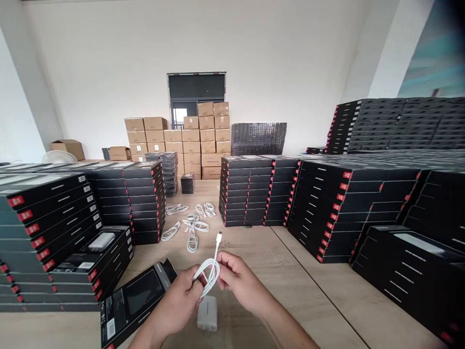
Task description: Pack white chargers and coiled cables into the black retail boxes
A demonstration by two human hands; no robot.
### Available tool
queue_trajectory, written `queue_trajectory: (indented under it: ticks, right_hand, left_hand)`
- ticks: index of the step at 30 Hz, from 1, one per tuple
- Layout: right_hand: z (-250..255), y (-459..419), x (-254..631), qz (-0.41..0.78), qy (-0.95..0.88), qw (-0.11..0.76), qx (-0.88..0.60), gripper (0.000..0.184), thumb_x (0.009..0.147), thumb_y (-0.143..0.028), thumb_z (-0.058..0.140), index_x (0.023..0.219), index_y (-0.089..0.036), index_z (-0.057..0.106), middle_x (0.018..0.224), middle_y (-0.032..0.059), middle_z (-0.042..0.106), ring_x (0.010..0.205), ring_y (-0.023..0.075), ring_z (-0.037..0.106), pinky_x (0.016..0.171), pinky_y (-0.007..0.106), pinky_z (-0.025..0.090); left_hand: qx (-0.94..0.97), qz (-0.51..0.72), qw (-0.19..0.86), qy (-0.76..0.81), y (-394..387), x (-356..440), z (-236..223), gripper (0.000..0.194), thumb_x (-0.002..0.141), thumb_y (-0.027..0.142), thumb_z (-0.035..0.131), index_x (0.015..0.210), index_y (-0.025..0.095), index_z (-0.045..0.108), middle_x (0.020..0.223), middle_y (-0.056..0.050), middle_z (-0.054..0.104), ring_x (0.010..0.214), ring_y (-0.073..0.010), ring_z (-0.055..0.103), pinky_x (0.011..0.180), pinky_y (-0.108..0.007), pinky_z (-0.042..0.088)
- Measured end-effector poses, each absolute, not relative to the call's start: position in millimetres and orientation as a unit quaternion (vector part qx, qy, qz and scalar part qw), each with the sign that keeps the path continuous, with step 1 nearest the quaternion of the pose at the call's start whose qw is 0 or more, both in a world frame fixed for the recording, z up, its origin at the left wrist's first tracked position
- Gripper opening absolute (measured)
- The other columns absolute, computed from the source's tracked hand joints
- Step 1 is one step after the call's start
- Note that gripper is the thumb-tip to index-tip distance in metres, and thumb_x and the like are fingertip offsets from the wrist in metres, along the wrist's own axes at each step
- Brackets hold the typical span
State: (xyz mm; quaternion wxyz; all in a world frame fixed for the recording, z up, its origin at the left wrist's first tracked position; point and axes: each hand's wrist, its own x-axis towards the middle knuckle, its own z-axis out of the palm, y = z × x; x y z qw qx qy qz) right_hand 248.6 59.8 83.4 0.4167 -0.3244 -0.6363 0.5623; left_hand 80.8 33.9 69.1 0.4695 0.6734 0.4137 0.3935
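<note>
A coiled white charging cable (209, 283) is held between both hands above the wooden table. My left hand (183, 295) grips the coil's left side, thumb on top. My right hand (234, 276) pinches the coil's right side, and the cable's plug end (219, 237) sticks upward past the fingers. Just below the hands lies a white power adapter (207, 314) on the table. Left of my left wrist, a black box (134, 303) with an opened end flap lies flat, partly behind my forearm.
Several coiled white cables (192, 240) lie farther up the table (261, 257). Black box stacks rise at left (54, 218) and right (316, 208). Another white adapter (101, 241) rests on a low stack at left. Brown cartons (191, 140) are piled at the back wall.
</note>
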Motion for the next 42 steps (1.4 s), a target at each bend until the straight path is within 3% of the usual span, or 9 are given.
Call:
queue_trajectory:
  ticks: [8,15,19,28,33,42]
  right_hand:
    - [70.7,60.9,233.0,0.68,-0.476,0.495,-0.258,0.029,0.072,-0.04,0.077,0.074,-0.015,0.063,0.065,-0.0023,0.054,0.053,0.0056,0.035,0.048,0.02,0.021]
    - [76.4,56.9,232.2,0.705,-0.429,0.508,-0.247,0.032,0.065,-0.041,0.083,0.074,-0.017,0.063,0.062,-0.0036,0.052,0.051,0.0054,0.035,0.048,0.02,0.023]
    - [76.7,59.4,234.7,0.654,-0.501,0.502,-0.263,0.034,0.071,-0.046,0.078,0.071,-0.016,0.062,0.058,-0.0044,0.051,0.051,0.006,0.036,0.049,0.02,0.025]
    - [63.8,58.6,226.0,0.736,-0.364,0.506,-0.263,0.025,0.064,-0.03,0.085,0.074,-0.018,0.066,0.074,0.0003,0.068,0.068,0.0118,0.058,0.064,0.023,0.042]
    - [65.7,59.6,228.5,0.751,-0.329,0.507,-0.265,0.023,0.062,-0.026,0.085,0.075,-0.018,0.068,0.077,0.0025,0.071,0.072,0.0152,0.063,0.069,0.026,0.046]
    - [67.8,62.2,232.3,0.634,-0.478,0.499,-0.347,0.025,0.066,-0.037,0.082,0.078,-0.017,0.072,0.074,0.0023,0.071,0.065,0.0132,0.058,0.063,0.024,0.044]
  left_hand:
    - [0.732,0.374,0.356,0.445,32.5,78.5,75.9,0.018,0.087,0.021,0.037,0.084,0.018,0.055,0.08,-0.001,0.06,0.078,-0.016,0.053,0.075,-0.027,0.041]
    - [0.752,0.346,0.306,0.47,29.7,75.9,76.9,0.014,0.089,0.021,0.034,0.084,0.021,0.047,0.078,-0.001,0.059,0.073,-0.016,0.053,0.071,-0.027,0.039]
    - [0.76,0.318,0.287,0.489,28.6,73.5,77.8,0.013,0.089,0.021,0.033,0.082,0.022,0.044,0.075,0.0,0.058,0.07,-0.0162,0.052,0.068,-0.027,0.037]
    - [0.729,0.326,0.269,0.538,36.7,76.2,65.3,0.018,0.09,0.021,0.032,0.091,0.02,0.049,0.08,-0.005,0.064,0.075,-0.019,0.059,0.068,-0.027,0.037]
    - [0.718,0.343,0.287,0.533,38.4,82.6,65.8,0.019,0.09,0.02,0.033,0.09,0.02,0.051,0.083,-0.007,0.066,0.077,-0.0188,0.062,0.072,-0.027,0.04]
    - [0.708,0.35,0.299,0.536,37.0,82.1,63.8,0.022,0.091,0.024,0.032,0.088,0.019,0.053,0.086,-0.009,0.067,0.081,-0.0202,0.061,0.074,-0.029,0.041]
